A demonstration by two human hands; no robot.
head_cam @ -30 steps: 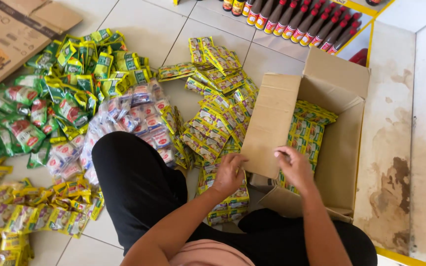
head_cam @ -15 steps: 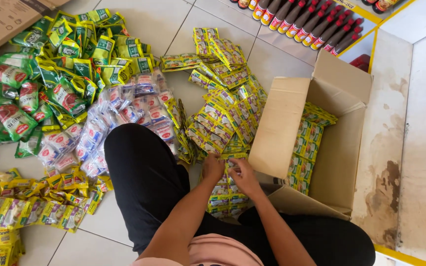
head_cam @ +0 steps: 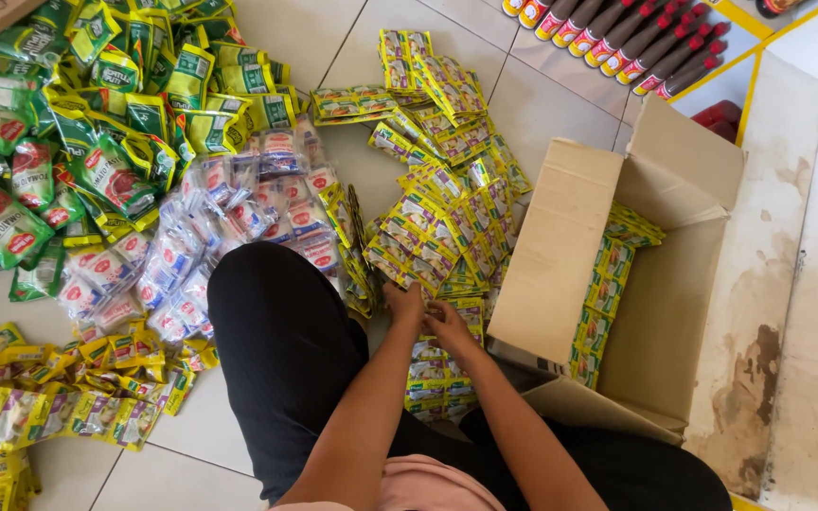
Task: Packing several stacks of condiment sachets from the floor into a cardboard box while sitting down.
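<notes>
Seated on the tiled floor, I have both hands together over a strip of yellow-green sachets point(head_cam: 439, 378) lying between my knees. My left hand point(head_cam: 405, 305) pinches the strip's upper part, fingers closed on it. My right hand point(head_cam: 451, 326) grips the same strip just beside it. An open cardboard box point(head_cam: 560, 255) stands right of my hands, with more yellow-green sachet strips point(head_cam: 608, 284) stacked inside. A loose pile of the same sachets point(head_cam: 442, 203) spreads on the floor just beyond my hands.
White-and-red sachets point(head_cam: 210, 237) lie left of my black-trousered knee point(head_cam: 276, 331). Green packets point(head_cam: 68, 142) fill the far left; yellow sachet strips point(head_cam: 59, 397) lie at near left. Red-capped bottles point(head_cam: 627, 43) line the top right. A stained concrete strip point(head_cam: 788, 312) runs along the right.
My right hand left the box flap and came down to join the left hand on the sachet strip. The view shifted slightly right and down.
</notes>
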